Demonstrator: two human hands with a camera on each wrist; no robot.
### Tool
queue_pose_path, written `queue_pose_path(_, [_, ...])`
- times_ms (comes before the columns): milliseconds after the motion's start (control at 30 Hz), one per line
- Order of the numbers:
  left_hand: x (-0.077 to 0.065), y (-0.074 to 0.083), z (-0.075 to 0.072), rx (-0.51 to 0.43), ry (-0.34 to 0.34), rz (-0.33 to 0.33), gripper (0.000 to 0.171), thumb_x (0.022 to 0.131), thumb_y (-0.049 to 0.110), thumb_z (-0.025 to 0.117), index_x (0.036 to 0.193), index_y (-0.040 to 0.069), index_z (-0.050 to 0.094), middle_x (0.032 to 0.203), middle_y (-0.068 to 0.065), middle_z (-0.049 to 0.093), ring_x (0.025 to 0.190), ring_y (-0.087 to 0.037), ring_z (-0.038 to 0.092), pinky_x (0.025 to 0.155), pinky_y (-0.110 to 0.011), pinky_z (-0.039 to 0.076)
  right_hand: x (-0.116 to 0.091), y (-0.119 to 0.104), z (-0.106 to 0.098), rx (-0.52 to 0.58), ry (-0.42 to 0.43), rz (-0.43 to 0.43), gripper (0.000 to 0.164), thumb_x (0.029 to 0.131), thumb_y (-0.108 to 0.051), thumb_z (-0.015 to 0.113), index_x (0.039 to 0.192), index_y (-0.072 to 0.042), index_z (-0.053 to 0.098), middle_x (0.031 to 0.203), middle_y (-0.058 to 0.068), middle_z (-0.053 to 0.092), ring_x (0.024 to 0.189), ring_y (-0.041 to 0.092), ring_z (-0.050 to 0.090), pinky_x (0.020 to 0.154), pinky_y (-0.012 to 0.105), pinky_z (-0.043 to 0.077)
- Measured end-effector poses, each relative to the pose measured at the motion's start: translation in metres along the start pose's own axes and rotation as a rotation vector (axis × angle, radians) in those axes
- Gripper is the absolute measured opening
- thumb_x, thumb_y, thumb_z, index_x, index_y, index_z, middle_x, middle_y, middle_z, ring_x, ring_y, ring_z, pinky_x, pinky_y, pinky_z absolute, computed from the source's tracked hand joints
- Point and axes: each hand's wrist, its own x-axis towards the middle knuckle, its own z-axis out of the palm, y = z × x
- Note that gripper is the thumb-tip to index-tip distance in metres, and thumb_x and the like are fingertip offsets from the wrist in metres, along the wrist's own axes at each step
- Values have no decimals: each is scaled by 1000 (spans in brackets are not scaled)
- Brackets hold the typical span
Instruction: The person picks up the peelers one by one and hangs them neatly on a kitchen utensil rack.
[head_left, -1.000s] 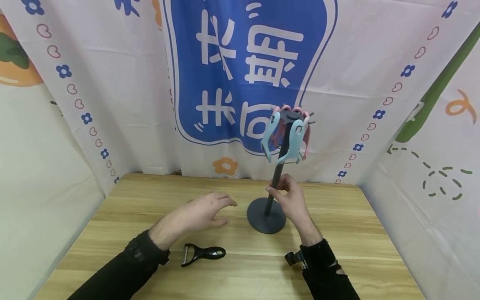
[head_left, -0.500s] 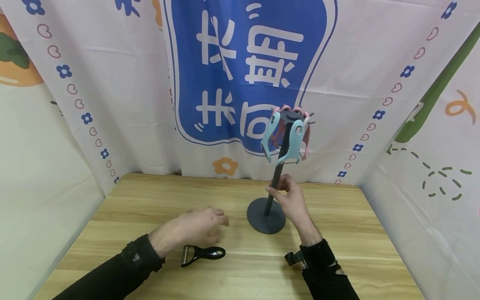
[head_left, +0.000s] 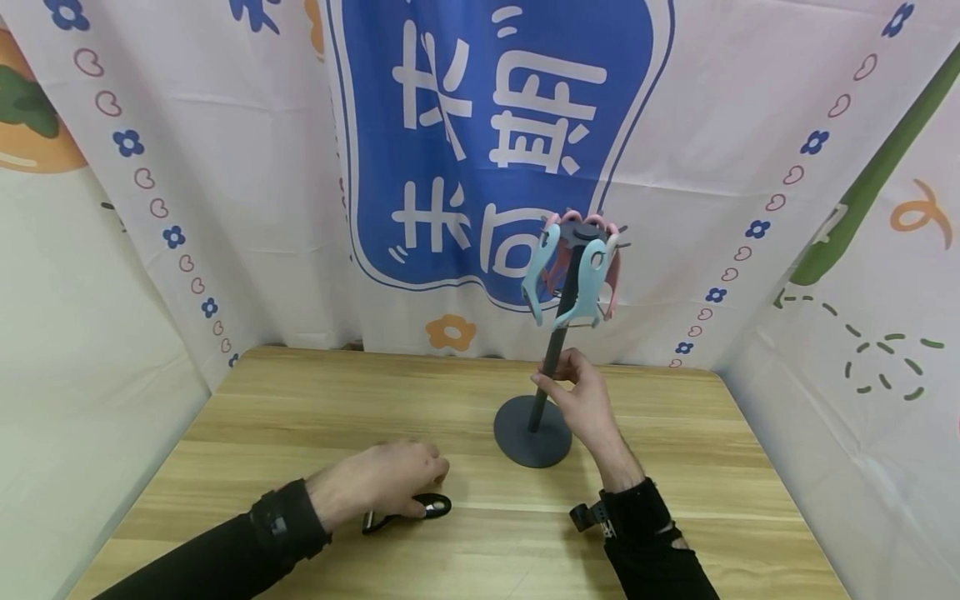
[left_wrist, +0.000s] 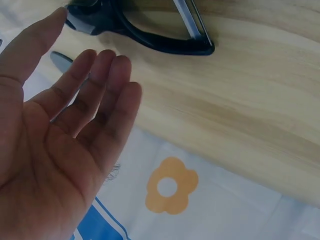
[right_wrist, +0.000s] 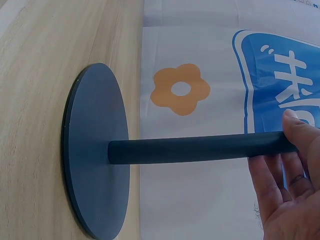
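A black peeler (head_left: pixel 435 505) lies on the wooden table, partly covered in the head view by my left hand (head_left: pixel 384 479). In the left wrist view, that hand's fingers are extended and lightly bent, apart from the peeler (left_wrist: pixel 162 46). Its thumb tip is close to the handle's end; whether it touches cannot be told. My right hand (head_left: pixel 588 402) holds the dark grey pole of a stand (head_left: pixel 519 446) between thumb and fingers, above the round base. From the top of this rack hang light-blue peelers (head_left: pixel 591 283) and pink peelers (head_left: pixel 614 279).
The wooden table (head_left: pixel 300 408) ends at the back against a white curtain (head_left: pixel 262 275) with a blue printed panel. Light fabric walls stand on both sides. Short prongs stick out round the stand's top.
My left hand has moved down and slightly left, from beyond the peeler to right over it, and now hides part of it. My right hand and the stand have stayed put.
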Motion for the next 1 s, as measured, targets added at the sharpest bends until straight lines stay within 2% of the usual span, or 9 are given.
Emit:
queue_pose_path(67, [0,1,2,19,-15,-19,39,75,33,92,98,18,65,86,9,54,74,-5,50,64,-23,50,0,0,0,5,-5,-2,35,93,-26,78,116,-4,65,104,1,69,99,20,66,95,46,52])
queue_pose_path(167, [-1,1,5,29,-23,-35,40,73,29,94,95,19,62,85,9,53,74,-6,50,63,-23,50,-1,-1,0,-1,-6,0,34,93,-27,78,116,-5,65,105,1,69,99,19,66,94,46,53])
queue_pose_path(300, [-2,2,8,6,-17,-42,38,73,20,94,93,20,61,87,8,55,75,-6,51,65,-22,51,-1,0,-1,-6,-4,-4,34,93,-27,78,116,-5,65,105,0,69,99,19,66,91,46,54])
queue_pose_path(533, [-2,0,9,-30,2,-32,36,75,11,90,97,19,62,88,7,56,77,-6,53,67,-22,52,-1,-1,0,-1,-2,-5,32,93,-27,78,114,-7,65,105,0,70,99,19,66,93,47,53])
queue_pose_path(700, [1,-4,6,-78,9,-39,35,78,11,88,101,18,63,90,6,58,76,-6,53,66,-23,52,0,0,0,7,-2,-7,32,93,-26,79,114,-7,65,104,1,70,99,20,66,92,49,54])
queue_pose_path(1000, [3,-11,-2,-124,139,25,34,81,12,84,109,15,65,98,4,62,80,-4,56,69,-21,54,0,2,0,-4,4,-18,27,92,-27,79,111,-14,65,104,0,70,98,19,66,92,47,54])
